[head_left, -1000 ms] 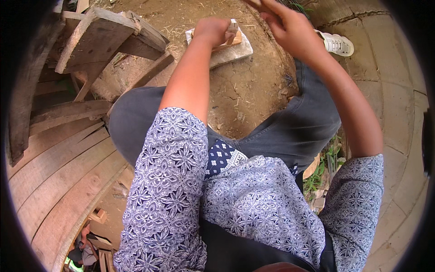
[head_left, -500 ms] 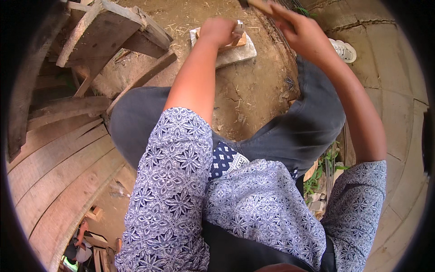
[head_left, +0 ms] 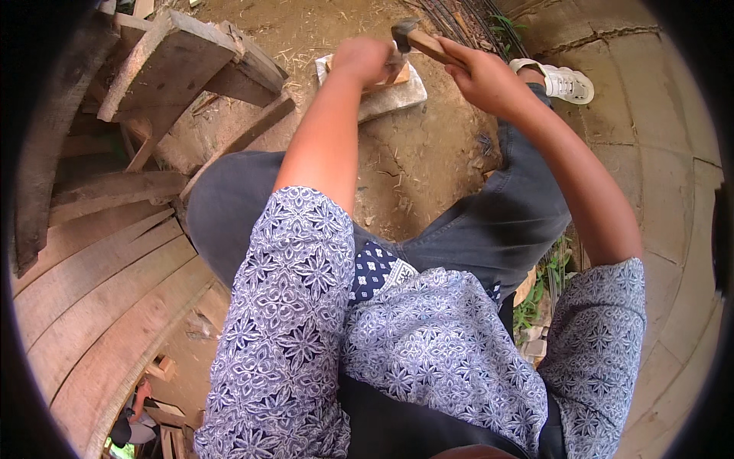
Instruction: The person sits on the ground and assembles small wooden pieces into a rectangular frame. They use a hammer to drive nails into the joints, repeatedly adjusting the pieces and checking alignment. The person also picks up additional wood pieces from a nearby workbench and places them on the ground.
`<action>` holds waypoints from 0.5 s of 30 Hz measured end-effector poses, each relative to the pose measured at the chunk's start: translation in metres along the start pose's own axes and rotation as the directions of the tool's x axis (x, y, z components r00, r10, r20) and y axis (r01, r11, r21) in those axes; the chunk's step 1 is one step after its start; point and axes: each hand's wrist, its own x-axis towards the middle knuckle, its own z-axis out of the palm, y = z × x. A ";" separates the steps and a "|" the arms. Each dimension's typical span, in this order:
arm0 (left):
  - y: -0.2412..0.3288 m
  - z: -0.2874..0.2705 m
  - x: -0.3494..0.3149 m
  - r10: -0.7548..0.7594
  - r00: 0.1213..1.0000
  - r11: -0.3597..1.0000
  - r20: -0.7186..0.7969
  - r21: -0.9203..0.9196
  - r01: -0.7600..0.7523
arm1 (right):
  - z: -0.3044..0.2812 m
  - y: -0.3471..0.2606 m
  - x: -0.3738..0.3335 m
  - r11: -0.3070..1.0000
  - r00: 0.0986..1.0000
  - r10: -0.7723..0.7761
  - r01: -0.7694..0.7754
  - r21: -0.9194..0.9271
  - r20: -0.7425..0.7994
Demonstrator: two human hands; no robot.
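Observation:
My right hand [head_left: 489, 83] is closed round the wooden handle of a hammer [head_left: 430, 46]. Its dark metal head is beside the fingers of my left hand [head_left: 361, 61]. That left hand is closed over a small piece of light-coloured wood [head_left: 403, 75], gripping something slim and pale at the fingertips that is too small and blurred to name. Beneath the wood lies a flat grey stone slab [head_left: 394, 101] on the dirt ground, partly covered by my left hand and forearm.
A rough wooden frame [head_left: 172, 69] stands at the left, above curved planks [head_left: 107, 306]. Thin dark rods [head_left: 451, 19] lie at the far edge. Cracked concrete paving [head_left: 650, 191] runs along the right, with a white shoe [head_left: 567, 83] on it. Another person's arm [head_left: 141, 398] shows at lower left.
The hammer has come down and left, its head now beside my left hand; my right hand moved lower with it. My left hand stays over the wood, shifted slightly.

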 end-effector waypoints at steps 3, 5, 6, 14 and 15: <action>-0.013 0.006 -0.001 0.018 0.996 0.999 -0.088 -0.025 -0.021 | 0.001 0.007 -0.006 0.997 0.997 0.067 -0.065 0.049 -0.039; -0.011 0.003 -0.005 -0.009 0.999 1.000 -0.040 -0.031 0.007 | 0.003 0.002 -0.019 0.976 0.985 0.146 -0.128 0.178 -0.089; -0.005 -0.002 0.000 -0.006 1.000 1.000 -0.024 -0.030 0.005 | 0.008 0.000 -0.024 0.956 0.972 0.195 -0.158 0.249 -0.130; -0.027 0.018 0.002 0.033 0.961 0.987 -0.273 -0.145 -0.075 | 0.040 -0.025 -0.032 0.884 0.928 0.247 -0.097 0.458 -0.280; -0.030 0.018 0.003 0.028 0.957 0.981 -0.288 -0.174 -0.081 | 0.035 -0.031 -0.031 0.877 0.919 0.252 -0.085 0.473 -0.303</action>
